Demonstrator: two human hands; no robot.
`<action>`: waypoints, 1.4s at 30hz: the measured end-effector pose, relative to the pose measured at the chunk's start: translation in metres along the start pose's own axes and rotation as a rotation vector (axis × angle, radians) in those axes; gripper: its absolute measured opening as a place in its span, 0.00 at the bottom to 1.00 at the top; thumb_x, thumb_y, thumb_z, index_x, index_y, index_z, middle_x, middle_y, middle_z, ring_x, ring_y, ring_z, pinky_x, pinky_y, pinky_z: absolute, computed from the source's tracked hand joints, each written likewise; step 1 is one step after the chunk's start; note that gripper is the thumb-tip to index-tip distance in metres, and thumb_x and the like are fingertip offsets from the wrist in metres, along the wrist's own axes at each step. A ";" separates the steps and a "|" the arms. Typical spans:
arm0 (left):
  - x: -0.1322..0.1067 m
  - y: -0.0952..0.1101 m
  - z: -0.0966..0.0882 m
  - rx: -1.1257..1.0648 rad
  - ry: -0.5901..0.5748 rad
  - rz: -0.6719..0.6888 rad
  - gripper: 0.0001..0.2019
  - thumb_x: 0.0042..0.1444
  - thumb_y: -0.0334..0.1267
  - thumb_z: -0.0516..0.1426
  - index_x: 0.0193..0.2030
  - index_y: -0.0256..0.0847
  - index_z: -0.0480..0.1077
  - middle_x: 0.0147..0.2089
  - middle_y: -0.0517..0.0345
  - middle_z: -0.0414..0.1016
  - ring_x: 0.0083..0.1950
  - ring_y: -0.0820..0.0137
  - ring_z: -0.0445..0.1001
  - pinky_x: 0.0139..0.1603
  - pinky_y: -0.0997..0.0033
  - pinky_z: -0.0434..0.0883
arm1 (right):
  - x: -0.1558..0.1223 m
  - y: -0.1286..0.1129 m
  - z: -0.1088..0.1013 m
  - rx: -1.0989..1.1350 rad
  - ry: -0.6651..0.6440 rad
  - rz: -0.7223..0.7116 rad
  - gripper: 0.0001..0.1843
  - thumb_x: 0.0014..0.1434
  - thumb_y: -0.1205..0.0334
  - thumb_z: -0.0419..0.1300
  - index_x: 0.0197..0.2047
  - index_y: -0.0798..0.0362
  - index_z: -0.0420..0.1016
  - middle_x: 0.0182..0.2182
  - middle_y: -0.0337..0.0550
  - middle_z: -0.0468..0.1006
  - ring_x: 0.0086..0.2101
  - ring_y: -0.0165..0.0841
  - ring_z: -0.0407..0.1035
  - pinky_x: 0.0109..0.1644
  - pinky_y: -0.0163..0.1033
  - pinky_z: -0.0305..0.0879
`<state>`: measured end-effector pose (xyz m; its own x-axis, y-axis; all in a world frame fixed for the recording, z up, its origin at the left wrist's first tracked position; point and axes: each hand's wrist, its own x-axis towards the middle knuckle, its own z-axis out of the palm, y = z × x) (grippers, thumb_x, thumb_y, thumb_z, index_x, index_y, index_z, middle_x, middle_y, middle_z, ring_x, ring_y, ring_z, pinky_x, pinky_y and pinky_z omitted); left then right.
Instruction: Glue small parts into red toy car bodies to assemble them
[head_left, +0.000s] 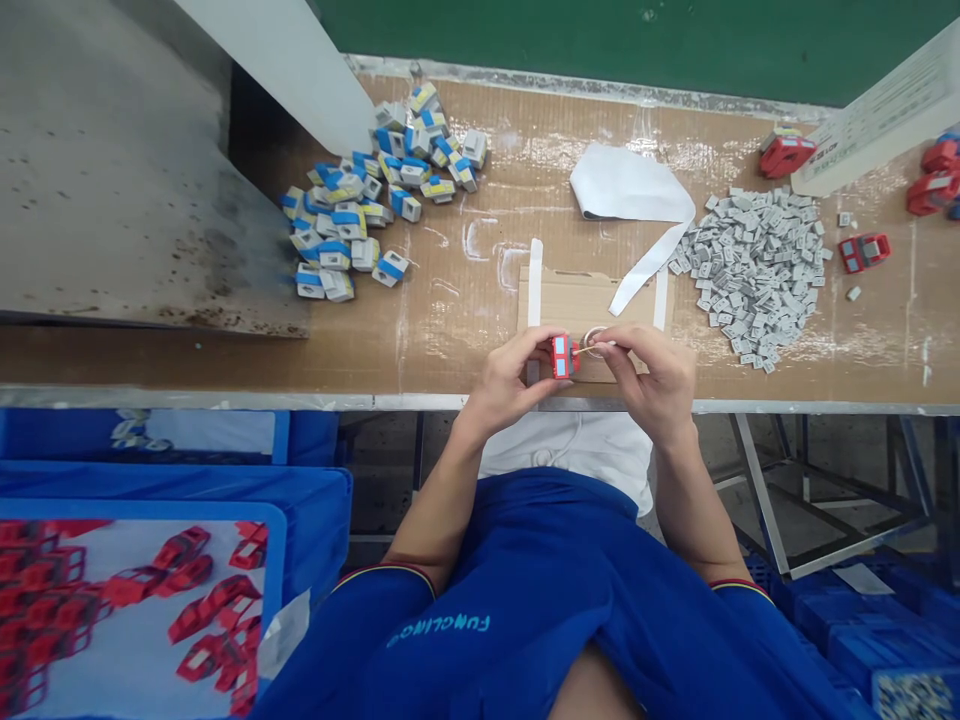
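Taking the small red vehicle piece (564, 356) as the centre of the clock, with 12 away from the person, I begin at the hands, close to the near edge of the table (465, 330). The left hand (506, 380) comes from 9 o'clock and holds this piece between the thumb and the fingers, at its two ends, probably so that its 3 o'clock side stays free. The right hand (652, 375) comes from 3 o'clock and pinches a thin stick (589, 349) near its pale end, the fingers narrow; such a grip seems good for fine control. The other tip is at the piece, but I cannot tell if it presses on it. A white ring (595, 333) is partly hidden by the right fingers. Just beyond, toward 12, lies a cardboard sheet (574, 305); white strips (535, 280) run along its sides, perhaps to stop it from sliding. At 1 o'clock a white band (630, 185) lies loosely, its tail reaching onto the cardboard. Farther, between 2 and 3, is a pile of grey small parts (757, 270), and at 10 a heap of blue-and-yellow parts (352, 220), likely separated by kind. Farthest, at 8, a blue bin (276, 560) contains more red pieces (214, 650).
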<state>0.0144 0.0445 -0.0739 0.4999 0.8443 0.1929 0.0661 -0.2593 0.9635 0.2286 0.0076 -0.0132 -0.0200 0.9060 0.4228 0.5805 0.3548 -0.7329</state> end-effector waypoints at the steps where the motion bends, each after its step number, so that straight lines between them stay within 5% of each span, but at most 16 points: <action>1: 0.000 0.000 0.000 0.000 0.000 0.003 0.26 0.64 0.41 0.71 0.66 0.41 0.73 0.58 0.46 0.83 0.53 0.65 0.86 0.59 0.65 0.84 | 0.000 -0.001 0.000 -0.010 -0.008 -0.010 0.06 0.74 0.63 0.63 0.43 0.47 0.82 0.38 0.43 0.90 0.39 0.36 0.85 0.44 0.41 0.79; 25: -0.001 -0.003 0.001 -0.058 -0.009 -0.056 0.27 0.62 0.43 0.72 0.65 0.42 0.73 0.58 0.47 0.83 0.53 0.63 0.86 0.60 0.60 0.84 | 0.003 -0.009 -0.004 -0.004 -0.068 -0.015 0.07 0.74 0.63 0.63 0.44 0.46 0.83 0.38 0.42 0.90 0.40 0.36 0.85 0.45 0.41 0.80; 30: -0.001 -0.002 0.000 -0.087 -0.006 -0.069 0.28 0.61 0.43 0.73 0.65 0.43 0.74 0.58 0.46 0.83 0.53 0.62 0.86 0.60 0.59 0.84 | 0.004 -0.007 -0.011 0.042 0.008 0.000 0.05 0.73 0.64 0.65 0.44 0.46 0.83 0.38 0.42 0.90 0.39 0.35 0.84 0.44 0.41 0.79; 35: 0.000 0.000 -0.001 -0.091 0.008 -0.090 0.27 0.60 0.41 0.73 0.64 0.42 0.75 0.57 0.47 0.83 0.52 0.63 0.86 0.60 0.59 0.84 | -0.002 0.011 -0.015 -0.024 0.179 0.057 0.07 0.73 0.60 0.65 0.41 0.46 0.84 0.36 0.43 0.86 0.38 0.37 0.80 0.40 0.43 0.76; 39: -0.001 -0.001 -0.002 -0.107 0.001 -0.128 0.27 0.60 0.42 0.73 0.63 0.41 0.75 0.57 0.46 0.84 0.54 0.61 0.86 0.59 0.59 0.83 | -0.015 0.022 -0.006 -0.040 0.114 0.114 0.11 0.75 0.53 0.63 0.46 0.46 0.86 0.40 0.46 0.85 0.41 0.38 0.80 0.42 0.44 0.76; 42: -0.002 -0.002 -0.004 -0.107 0.005 -0.125 0.26 0.60 0.43 0.73 0.63 0.41 0.75 0.56 0.46 0.84 0.51 0.62 0.86 0.57 0.61 0.83 | -0.016 0.034 -0.011 -0.035 0.074 0.098 0.23 0.75 0.41 0.58 0.57 0.48 0.84 0.48 0.51 0.85 0.44 0.40 0.80 0.45 0.46 0.78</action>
<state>0.0103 0.0450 -0.0753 0.4888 0.8695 0.0707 0.0352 -0.1006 0.9943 0.2577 0.0025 -0.0385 0.0975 0.9158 0.3897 0.6048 0.2564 -0.7539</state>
